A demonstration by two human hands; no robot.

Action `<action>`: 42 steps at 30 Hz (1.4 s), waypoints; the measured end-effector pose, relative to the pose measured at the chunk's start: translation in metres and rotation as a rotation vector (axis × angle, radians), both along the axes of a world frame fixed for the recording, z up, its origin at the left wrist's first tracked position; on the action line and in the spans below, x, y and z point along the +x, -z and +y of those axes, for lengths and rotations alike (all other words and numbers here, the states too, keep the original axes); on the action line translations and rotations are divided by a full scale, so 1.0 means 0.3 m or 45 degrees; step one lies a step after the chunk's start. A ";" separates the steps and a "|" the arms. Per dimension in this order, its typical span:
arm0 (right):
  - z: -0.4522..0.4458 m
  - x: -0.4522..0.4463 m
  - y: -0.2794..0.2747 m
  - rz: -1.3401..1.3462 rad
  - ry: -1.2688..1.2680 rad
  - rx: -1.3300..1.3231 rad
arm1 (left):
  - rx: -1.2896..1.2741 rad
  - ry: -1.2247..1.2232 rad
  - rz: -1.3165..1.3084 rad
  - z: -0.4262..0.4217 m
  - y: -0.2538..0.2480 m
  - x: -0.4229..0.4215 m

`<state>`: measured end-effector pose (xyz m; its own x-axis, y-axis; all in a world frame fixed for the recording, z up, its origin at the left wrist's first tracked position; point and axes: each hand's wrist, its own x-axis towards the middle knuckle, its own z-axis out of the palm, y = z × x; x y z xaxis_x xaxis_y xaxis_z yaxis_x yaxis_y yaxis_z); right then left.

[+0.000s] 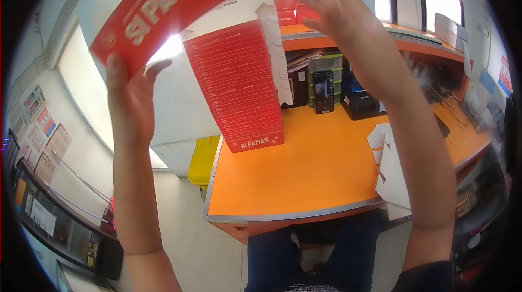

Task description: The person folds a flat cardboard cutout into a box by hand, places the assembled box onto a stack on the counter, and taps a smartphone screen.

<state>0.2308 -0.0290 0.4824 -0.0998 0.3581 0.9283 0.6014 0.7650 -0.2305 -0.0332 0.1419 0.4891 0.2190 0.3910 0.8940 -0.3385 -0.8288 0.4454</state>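
Note:
A red box with white "SI PAMAN" lettering [179,1] is held up high, tilted, and cut off by the top edge of the view. My left hand [133,93] grips its lower left end, thumb on the front. My right hand [340,15] is raised by the box's right end, fingers apart; whether it touches the box I cannot tell. Below and between my arms, a tall stack of matching red boxes [236,85] stands on the orange table [304,178], with white flaps showing along its right side.
Flat white cardboard pieces [392,175] lie at the table's right edge, under my right arm. A phone [324,92] stands upright at the back before green drawers [326,64], beside a black device [360,105]. A yellow bin [204,160] is on the floor left of the table.

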 end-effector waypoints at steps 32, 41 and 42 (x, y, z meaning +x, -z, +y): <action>0.625 0.187 -0.091 0.105 0.557 -0.070 | -0.277 -0.259 0.460 0.470 -0.050 0.192; 0.648 0.175 -0.099 -0.063 0.658 -0.226 | -0.269 -0.373 0.488 0.486 -0.027 0.186; 0.655 0.181 -0.097 -0.064 0.639 -0.143 | -0.253 -0.383 0.515 0.494 -0.028 0.184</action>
